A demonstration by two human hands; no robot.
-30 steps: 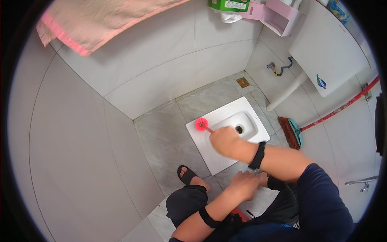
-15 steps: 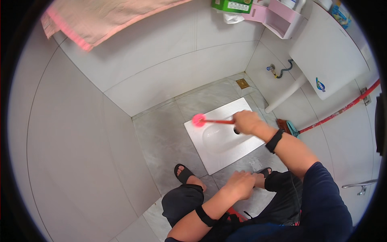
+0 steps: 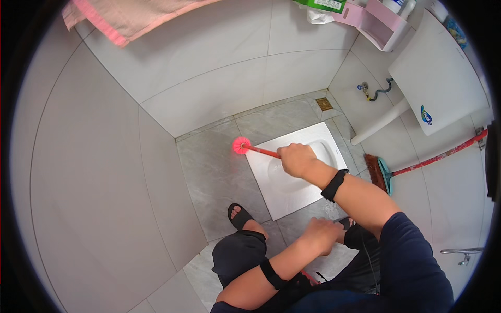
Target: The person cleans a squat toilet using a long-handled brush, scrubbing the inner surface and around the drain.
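While closed tight around the red handle of one toilet brush point(image 3: 250, 148), right hand point(image 3: 296, 159) hovered over the single white squat toilet pan point(image 3: 284, 182). Held the pink bristle head at the pan's front left corner, just above the grey floor tiles point(image 3: 209, 182). Left hand point(image 3: 321, 236), loosely curled, rested empty near the knee.
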